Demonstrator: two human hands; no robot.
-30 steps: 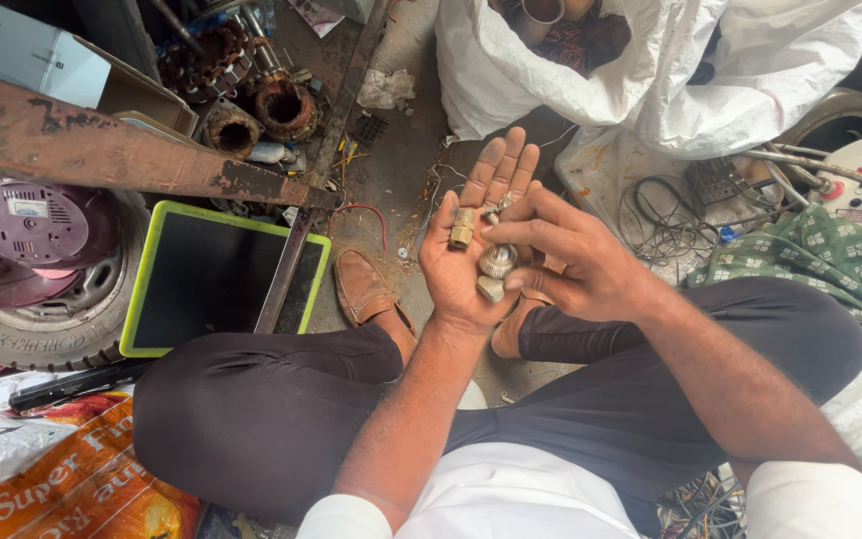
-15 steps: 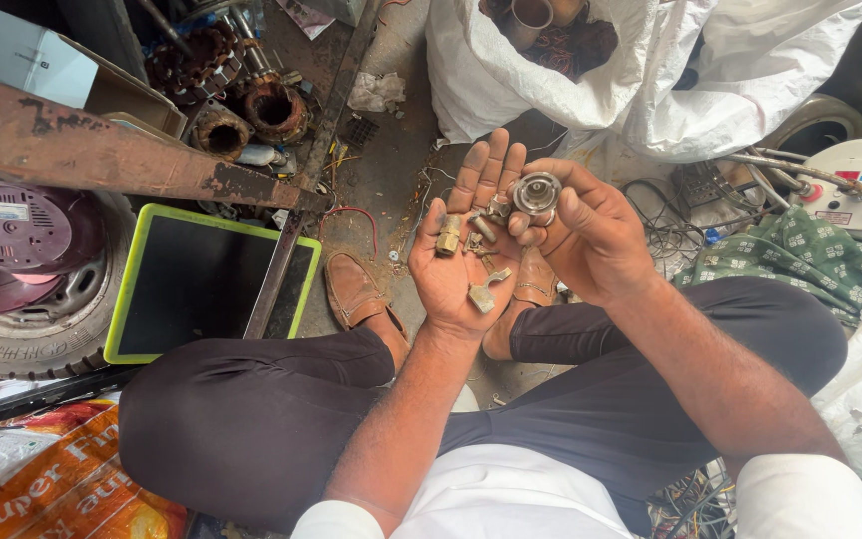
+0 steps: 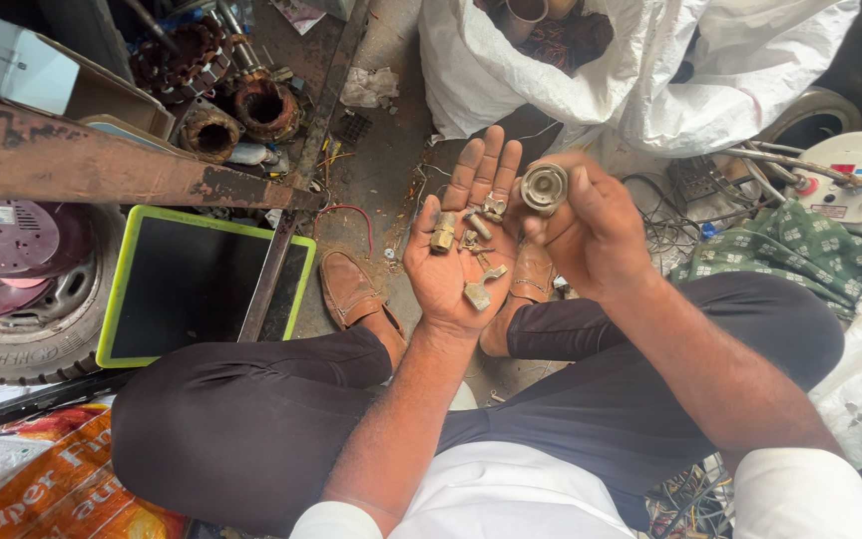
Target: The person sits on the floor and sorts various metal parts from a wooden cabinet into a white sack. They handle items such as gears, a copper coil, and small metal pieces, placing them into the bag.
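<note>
Between right hand [image 3: 591, 235] fingertips: round metal fitting [image 3: 543, 188], pinched, face tilted up for inspection; left hand [image 3: 456, 245] beside it, fingers spread flat, palm cupping small brass bits [image 3: 471, 245] like tray

The grimy, stained concrete floor [image 3: 381, 170] carries a black-screened panel with a lime-green frame [image 3: 202, 284], crossed by a rusty steel angle bar [image 3: 291, 225], and just left of it a worn black rubber tyre [image 3: 12, 334]. Rusty round motor stators with copper windings [image 3: 241, 110] lie at the top left, and a big white woven sack [image 3: 591, 70] slumps at the top. To the right lie a tangle of thin grey wires [image 3: 670, 225] and a green patterned cloth [image 3: 790, 250].
</note>
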